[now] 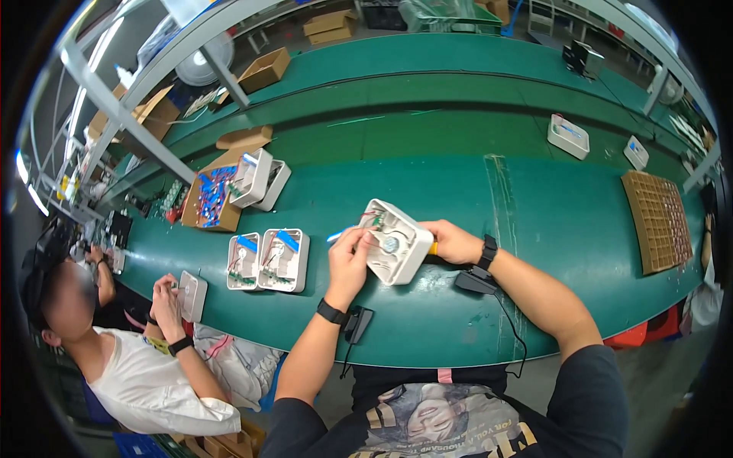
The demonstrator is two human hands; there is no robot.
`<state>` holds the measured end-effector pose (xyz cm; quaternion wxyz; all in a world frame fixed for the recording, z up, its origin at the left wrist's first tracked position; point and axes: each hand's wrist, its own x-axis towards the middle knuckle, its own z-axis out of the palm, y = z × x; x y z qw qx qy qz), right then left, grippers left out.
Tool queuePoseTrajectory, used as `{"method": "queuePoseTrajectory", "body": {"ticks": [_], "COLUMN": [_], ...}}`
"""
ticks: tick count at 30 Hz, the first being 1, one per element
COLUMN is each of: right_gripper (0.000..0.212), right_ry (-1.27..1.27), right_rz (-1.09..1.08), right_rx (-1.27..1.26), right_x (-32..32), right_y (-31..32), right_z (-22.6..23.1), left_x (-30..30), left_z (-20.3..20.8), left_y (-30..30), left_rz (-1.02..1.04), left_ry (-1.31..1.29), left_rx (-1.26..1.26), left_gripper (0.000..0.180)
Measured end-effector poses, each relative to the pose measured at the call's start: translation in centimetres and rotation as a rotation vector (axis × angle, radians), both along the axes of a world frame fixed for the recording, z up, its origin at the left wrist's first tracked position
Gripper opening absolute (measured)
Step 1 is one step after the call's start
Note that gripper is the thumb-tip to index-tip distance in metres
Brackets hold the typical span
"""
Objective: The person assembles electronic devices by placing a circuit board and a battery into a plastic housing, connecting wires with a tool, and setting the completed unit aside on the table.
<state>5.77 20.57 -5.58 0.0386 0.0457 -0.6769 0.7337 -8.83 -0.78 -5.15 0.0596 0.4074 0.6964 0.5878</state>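
A white plastic housing [412, 259] is held tilted above the green bench, its open side showing a round grey part [392, 244], thin wires and a small green circuit board [375, 222]. My right hand [452, 242] grips its right side, and a yellow-orange piece [434, 248] shows by the fingers. At the left rim is my left hand [350, 259], fingers closed around a blue cylindrical battery [335, 237] whose end sticks out; the fingertips reach over the housing's edge. Both wrists wear black bands, with black corded boxes near them.
Two open white housings [282, 263] with blue batteries lie to the left. Behind them, more housings [252, 179] lean by a carton of blue batteries [216, 195]. A co-worker [153, 359] handles another housing at far left. A brown gridded tray [657, 221] stands right.
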Motion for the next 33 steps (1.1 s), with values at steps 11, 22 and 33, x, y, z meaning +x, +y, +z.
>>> {"method": "queuePoseTrajectory", "body": {"ticks": [11, 22, 33], "right_gripper": [0.028, 0.025, 0.017], "right_ry": [-0.195, 0.021, 0.046], "right_rz": [-0.036, -0.090, -0.241], "right_rx": [0.171, 0.732, 0.670], "right_x": [0.6, 0.8, -0.4], "right_y": [1.2, 2.8, 4.3], "right_z": [-0.5, 3.8, 9.5], "left_x": [1.9, 0.8, 0.7], "left_z": [1.9, 2.0, 0.9], "left_y": [0.2, 0.2, -0.3], "left_rz": [0.050, 0.204, -0.128], "left_ry": [0.196, 0.249, 0.413], "left_rx": [-0.016, 0.044, -0.158], "left_gripper": [0.016, 0.014, 0.016]}}
